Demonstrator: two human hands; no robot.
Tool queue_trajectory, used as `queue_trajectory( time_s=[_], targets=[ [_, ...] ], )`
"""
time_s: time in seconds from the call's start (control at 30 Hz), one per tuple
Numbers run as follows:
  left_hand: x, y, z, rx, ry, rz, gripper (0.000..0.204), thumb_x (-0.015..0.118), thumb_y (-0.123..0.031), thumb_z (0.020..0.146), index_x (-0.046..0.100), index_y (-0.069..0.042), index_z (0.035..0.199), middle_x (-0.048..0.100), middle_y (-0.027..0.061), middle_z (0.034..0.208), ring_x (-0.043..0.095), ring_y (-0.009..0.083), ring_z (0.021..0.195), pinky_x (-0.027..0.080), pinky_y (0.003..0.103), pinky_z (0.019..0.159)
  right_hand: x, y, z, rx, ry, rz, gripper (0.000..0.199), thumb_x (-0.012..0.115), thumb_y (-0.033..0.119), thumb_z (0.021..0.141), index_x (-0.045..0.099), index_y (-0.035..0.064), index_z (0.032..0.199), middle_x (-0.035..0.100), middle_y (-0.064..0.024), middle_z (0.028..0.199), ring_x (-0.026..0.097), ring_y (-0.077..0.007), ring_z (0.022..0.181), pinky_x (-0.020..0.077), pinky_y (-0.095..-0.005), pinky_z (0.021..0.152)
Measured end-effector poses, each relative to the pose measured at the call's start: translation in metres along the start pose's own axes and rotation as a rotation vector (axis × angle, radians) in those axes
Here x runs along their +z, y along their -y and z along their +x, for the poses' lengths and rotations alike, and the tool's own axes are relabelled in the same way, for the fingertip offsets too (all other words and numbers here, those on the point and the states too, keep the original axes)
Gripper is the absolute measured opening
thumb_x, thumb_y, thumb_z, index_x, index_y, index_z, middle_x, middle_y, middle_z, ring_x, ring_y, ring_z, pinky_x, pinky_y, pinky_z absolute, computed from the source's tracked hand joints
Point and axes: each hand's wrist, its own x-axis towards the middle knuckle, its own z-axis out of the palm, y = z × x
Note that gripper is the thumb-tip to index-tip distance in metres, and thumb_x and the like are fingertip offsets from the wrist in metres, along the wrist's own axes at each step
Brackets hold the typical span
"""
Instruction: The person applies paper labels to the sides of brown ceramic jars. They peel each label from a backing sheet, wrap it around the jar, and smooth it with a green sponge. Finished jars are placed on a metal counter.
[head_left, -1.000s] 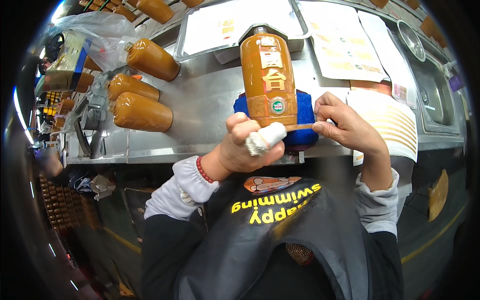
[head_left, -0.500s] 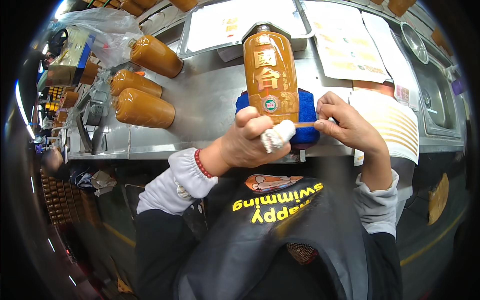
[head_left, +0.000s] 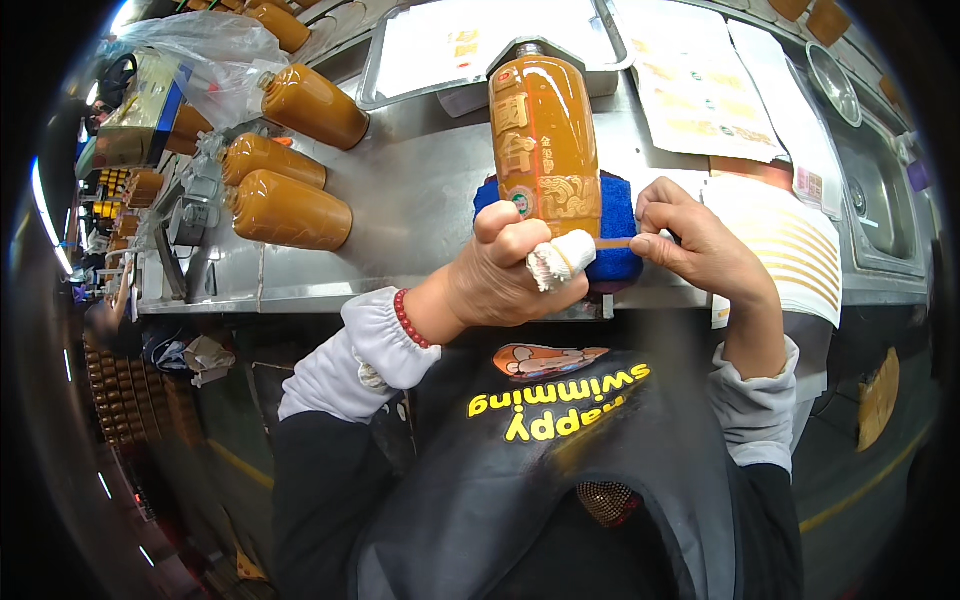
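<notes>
A glossy amber-brown bottle (head_left: 562,130) with raised gold decoration lies on its side, its neck pointing away from me and its body on a blue cloth pad (head_left: 620,212). My left hand (head_left: 490,270) is closed at the bottle's base, which it partly hides. A white fabric wrap (head_left: 566,258) covers one of its digits, pressed at the base edge. From there a thin gold-brown strip (head_left: 612,243) runs to the right. Thumb and forefinger of my right hand (head_left: 700,245) pinch the strip's free end, just beside the pad.
Several similar bottles (head_left: 295,210) lie on the steel table (head_left: 420,180) at left, near a clear plastic bag (head_left: 215,60). A tray (head_left: 375,85) with white sheets stands behind. Decal sheets (head_left: 690,90) and a striped sheet (head_left: 790,250) lie right, beside a sink (head_left: 885,210).
The bottle has rolled about its long axis, so its large gold characters have moved left and a gold pattern shows. Both hands stay nearly in place, with the strip still between them.
</notes>
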Motion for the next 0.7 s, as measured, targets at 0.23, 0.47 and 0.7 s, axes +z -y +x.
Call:
queue_trajectory(
  time_s=[0.23,0.47,0.7],
  targets=[
    [0.000,-0.011,-0.012,-0.101,-0.062,0.096,0.029,0.072,-0.017,0.057,0.067,-0.034,0.081,0.062,-0.0118,0.120,0.041,0.0210,0.099,0.033,0.039,0.083,0.002,0.002,0.005,-0.018,-0.002,0.009,0.025,0.071,0.020,0.094,0.061,-0.0020,0.087,0.051,-0.0109,0.101,0.052,-0.0236,0.090,0.0468,-0.0349,0.082],
    [0.008,-0.002,0.001,0.025,0.002,0.034,0.027,0.073,-0.017,0.060,0.065,-0.032,0.081,0.062,-0.0130,0.119,0.040,0.0209,0.100,0.033,0.040,0.082,0.003,0.004,0.003,-0.014,-0.034,-0.025,0.025,0.072,0.020,0.094,0.062,-0.0019,0.086,0.052,-0.0123,0.102,0.053,-0.0260,0.092,0.0470,-0.0356,0.083],
    [-0.002,-0.012,-0.012,-0.095,-0.049,0.161,0.023,0.069,-0.018,0.061,0.064,-0.035,0.076,0.060,-0.0136,0.117,0.040,0.0219,0.097,0.035,0.039,0.085,0.005,0.013,0.007,-0.022,-0.037,-0.036,0.024,0.072,0.020,0.093,0.062,-0.0008,0.086,0.051,-0.0131,0.100,0.052,-0.0274,0.093,0.0461,-0.0370,0.086]
  ],
)
